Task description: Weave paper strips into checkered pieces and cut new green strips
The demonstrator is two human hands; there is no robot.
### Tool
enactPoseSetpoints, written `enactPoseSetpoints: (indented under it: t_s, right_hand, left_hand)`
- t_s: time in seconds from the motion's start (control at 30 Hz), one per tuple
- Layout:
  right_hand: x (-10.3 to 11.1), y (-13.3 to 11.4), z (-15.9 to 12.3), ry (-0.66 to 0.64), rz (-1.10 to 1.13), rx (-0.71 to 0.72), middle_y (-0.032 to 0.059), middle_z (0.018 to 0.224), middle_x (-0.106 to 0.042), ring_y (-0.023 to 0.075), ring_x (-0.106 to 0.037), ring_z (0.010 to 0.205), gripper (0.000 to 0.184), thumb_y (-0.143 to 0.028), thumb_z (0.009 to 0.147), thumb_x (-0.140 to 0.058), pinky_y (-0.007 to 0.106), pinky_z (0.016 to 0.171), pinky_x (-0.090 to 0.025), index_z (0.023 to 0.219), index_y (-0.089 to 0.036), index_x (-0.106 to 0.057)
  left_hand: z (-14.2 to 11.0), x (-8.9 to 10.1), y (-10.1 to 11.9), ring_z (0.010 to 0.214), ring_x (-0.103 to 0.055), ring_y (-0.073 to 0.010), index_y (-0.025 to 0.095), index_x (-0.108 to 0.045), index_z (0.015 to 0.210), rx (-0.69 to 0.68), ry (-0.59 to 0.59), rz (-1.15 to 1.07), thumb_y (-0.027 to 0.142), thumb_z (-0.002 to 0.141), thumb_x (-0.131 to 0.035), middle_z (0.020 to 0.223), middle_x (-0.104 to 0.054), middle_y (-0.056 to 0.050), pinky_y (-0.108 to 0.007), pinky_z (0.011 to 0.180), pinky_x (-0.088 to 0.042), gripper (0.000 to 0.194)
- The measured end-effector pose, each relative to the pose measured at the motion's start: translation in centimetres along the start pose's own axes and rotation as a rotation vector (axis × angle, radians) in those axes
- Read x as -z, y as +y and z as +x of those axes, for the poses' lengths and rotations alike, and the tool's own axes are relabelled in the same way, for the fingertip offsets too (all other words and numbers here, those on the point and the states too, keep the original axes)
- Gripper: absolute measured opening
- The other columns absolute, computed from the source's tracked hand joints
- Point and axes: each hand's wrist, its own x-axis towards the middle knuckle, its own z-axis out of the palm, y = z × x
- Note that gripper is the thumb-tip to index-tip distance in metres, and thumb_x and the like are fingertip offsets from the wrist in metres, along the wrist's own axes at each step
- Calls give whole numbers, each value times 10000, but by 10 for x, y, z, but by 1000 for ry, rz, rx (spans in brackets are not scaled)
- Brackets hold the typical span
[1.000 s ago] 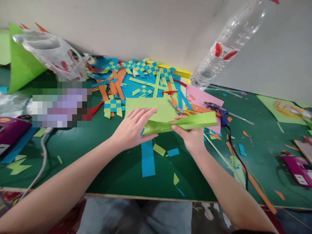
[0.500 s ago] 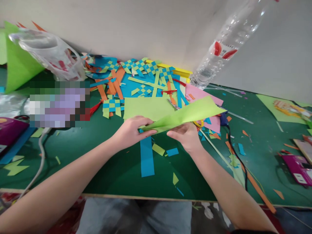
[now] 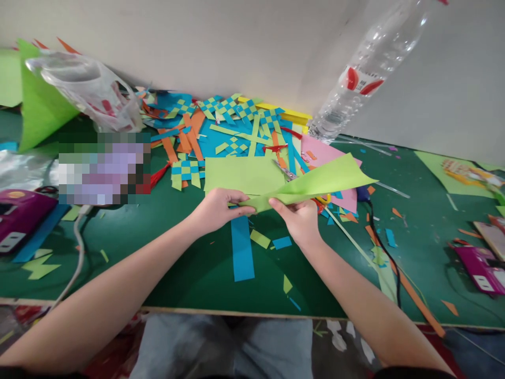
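Observation:
A light green sheet of paper, folded along its near edge, is held above the table between both hands. My left hand pinches its left end between thumb and fingers. Farther right, my right hand grips the folded edge, thumb on top and fingers beneath. Behind them another green sheet lies flat. Just below the hands a blue paper strip rests on the table, its upper end hidden under my left hand. Scissors with yellow handles lie partly covered by the held paper.
Woven blue-green paper pieces and orange strips crowd the back. A tall plastic bottle leans on the wall. On the left are a plastic bag and a white cable; purple devices sit at both sides.
My right thumb has come down onto the near edge of the green paper and pressed it into a flatter fold. The view has shifted slightly left.

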Motion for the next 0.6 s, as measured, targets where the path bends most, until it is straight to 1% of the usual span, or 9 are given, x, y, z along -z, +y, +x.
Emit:
enactPoseSetpoints:
  t_s: [0.07,0.17,0.23,0.33,0.47,0.53,0.6]
  right_hand:
    - [-5,-4,0,28,23,-2,32,765,-766,197,-719,725,202,-408,701,-799,329,669,-607,732,-216,-743]
    - [-14,-8,3,49,93,-12,57,878,-779,221,-732,829,236,-416,708,-789,364,756,-612,816,-210,-751]
    - [-20,-9,7,69,109,-18,67,894,-778,226,-732,846,250,-425,715,-778,366,759,-611,827,-204,-748]
    - [-26,-6,11,103,85,-5,65,838,-773,215,-726,793,247,-426,716,-776,342,705,-602,800,-197,-740]
    - [-28,4,13,107,-6,21,46,690,-739,218,-710,743,263,-449,715,-774,331,635,-582,697,-193,-716]
    - [-27,7,14,104,-5,25,43,677,-735,217,-708,737,274,-461,721,-769,332,628,-581,684,-196,-713]
    - [-26,10,14,91,21,22,46,716,-750,211,-711,738,265,-458,721,-772,330,636,-585,704,-198,-722]
  left_hand:
    - [0,2,2,657,-669,-162,184,-740,756,41,-17,-39,462,778,-714,740,-740,-21,-276,651,-542,280]
    - [0,3,3,705,-705,-198,183,-739,772,113,-13,-106,456,762,-734,770,-761,-36,-301,666,-554,273]
    - [0,4,1,750,-722,-225,182,-742,795,157,-5,-130,454,755,-744,786,-768,-39,-330,702,-562,275]
    - [0,5,-2,807,-734,-245,194,-752,840,192,-23,-156,456,771,-734,805,-775,-35,-369,774,-566,272]
    - [-1,7,-6,814,-746,-243,215,-748,842,189,-61,-246,439,786,-728,791,-777,-32,-370,776,-583,231]
    - [-2,6,-7,814,-749,-246,216,-744,809,183,-63,-268,430,787,-730,775,-775,-31,-370,779,-590,215]
    - [-1,5,-8,816,-751,-246,217,-746,807,192,-75,-273,421,785,-734,785,-776,-32,-376,796,-595,206]
